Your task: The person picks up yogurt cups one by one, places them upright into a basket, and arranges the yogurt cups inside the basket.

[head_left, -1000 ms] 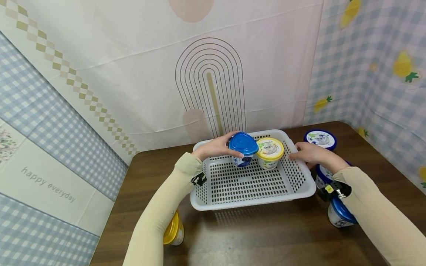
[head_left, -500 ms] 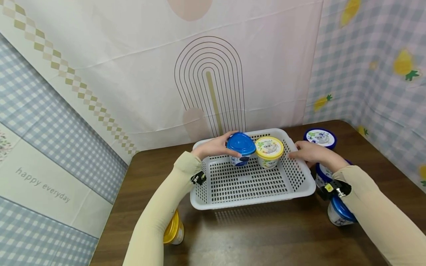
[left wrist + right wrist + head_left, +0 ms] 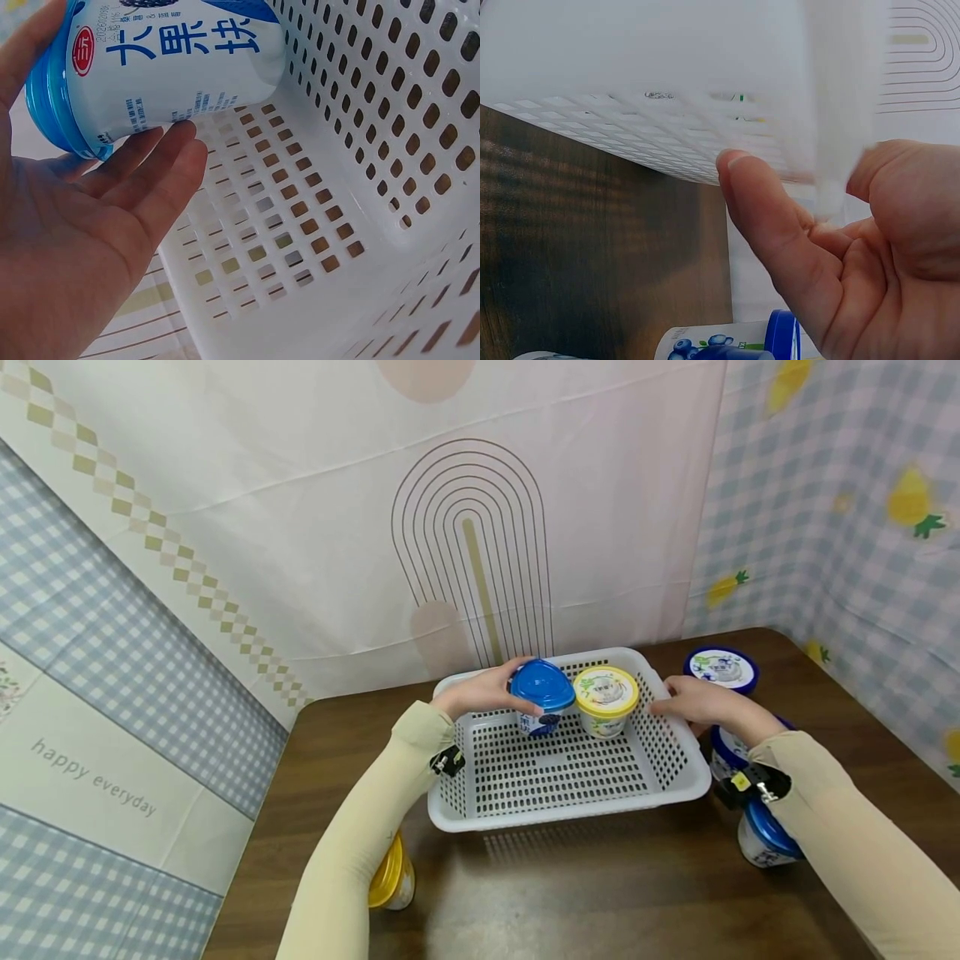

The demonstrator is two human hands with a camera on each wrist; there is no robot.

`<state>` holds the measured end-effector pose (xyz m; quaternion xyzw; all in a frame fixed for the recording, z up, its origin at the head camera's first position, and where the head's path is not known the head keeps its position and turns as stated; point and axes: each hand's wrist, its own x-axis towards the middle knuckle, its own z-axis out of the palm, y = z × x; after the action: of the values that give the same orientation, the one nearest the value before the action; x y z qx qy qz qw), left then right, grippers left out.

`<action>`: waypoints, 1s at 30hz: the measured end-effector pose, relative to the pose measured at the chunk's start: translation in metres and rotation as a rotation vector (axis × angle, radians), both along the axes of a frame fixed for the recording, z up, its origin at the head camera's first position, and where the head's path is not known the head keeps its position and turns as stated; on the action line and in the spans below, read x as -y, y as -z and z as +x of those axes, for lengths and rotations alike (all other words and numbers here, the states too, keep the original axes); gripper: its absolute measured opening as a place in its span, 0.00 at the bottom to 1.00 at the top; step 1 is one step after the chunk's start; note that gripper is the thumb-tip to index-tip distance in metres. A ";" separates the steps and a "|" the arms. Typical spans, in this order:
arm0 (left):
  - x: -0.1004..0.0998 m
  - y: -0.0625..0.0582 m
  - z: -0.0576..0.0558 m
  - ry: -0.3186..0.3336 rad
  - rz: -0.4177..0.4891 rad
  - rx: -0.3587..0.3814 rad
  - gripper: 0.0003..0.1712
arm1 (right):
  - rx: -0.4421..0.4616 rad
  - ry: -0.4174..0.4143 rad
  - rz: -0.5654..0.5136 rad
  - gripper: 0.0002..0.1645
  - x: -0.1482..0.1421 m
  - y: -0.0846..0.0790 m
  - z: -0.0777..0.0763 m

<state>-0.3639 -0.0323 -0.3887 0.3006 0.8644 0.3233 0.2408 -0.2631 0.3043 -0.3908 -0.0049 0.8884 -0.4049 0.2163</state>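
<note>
The biggest thing is the printed cloth (image 3: 322,568) on the wall, and before it stands the dark wooden table (image 3: 570,893). Next in size is the white perforated basket (image 3: 570,815), with one long side toward the person; whether its bottom lies fully flat on the table, I cannot tell.

Then come the hands. The right hand (image 3: 705,702) grasps the basket at its right wall, with fingers on both sides of the rim, so it seems to steady it. The left hand (image 3: 480,693) grasps the blue-lidded cup (image 3: 543,693) by the lid and the side.

This cup is inside the basket, toward the far wall, just beside the upright yellow-lidded cup (image 3: 606,697). In my judgement, the step in hand is the placing of the blue-lidded cup. The next move calls for making its base sit level, then loosening the left fingers gently, without pushing the neighbour.

Outside, at the right, are two dark-blue-lidded cups (image 3: 722,670) and one bright-blue-lidded cup (image 3: 767,839); at the left is a gold-lidded cup (image 3: 392,881), partly hidden by the sleeve (image 3: 337,868). The smallest detail is the red oval mark (image 3: 83,51) on the held cup
</note>
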 end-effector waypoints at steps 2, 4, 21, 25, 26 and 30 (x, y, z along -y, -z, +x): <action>0.000 0.001 0.000 -0.004 -0.003 0.002 0.60 | -0.003 -0.002 -0.002 0.26 0.000 0.000 0.000; 0.000 0.002 0.000 -0.007 -0.005 0.005 0.61 | -0.005 -0.003 -0.006 0.26 0.000 0.002 -0.001; -0.002 0.004 0.001 -0.015 -0.015 0.025 0.61 | 0.003 0.003 -0.011 0.25 0.000 0.001 0.000; -0.002 0.004 0.001 -0.017 -0.023 0.037 0.61 | 0.001 -0.002 -0.011 0.26 0.000 0.000 0.001; -0.001 0.003 0.001 -0.018 -0.023 0.045 0.61 | 0.001 0.000 -0.010 0.26 0.000 0.000 0.001; 0.000 0.003 0.000 -0.017 -0.023 0.073 0.62 | 0.001 0.001 -0.008 0.26 0.000 0.001 0.000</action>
<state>-0.3635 -0.0323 -0.3914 0.2784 0.8612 0.3260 0.2729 -0.2631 0.3045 -0.3914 -0.0050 0.8867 -0.4086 0.2164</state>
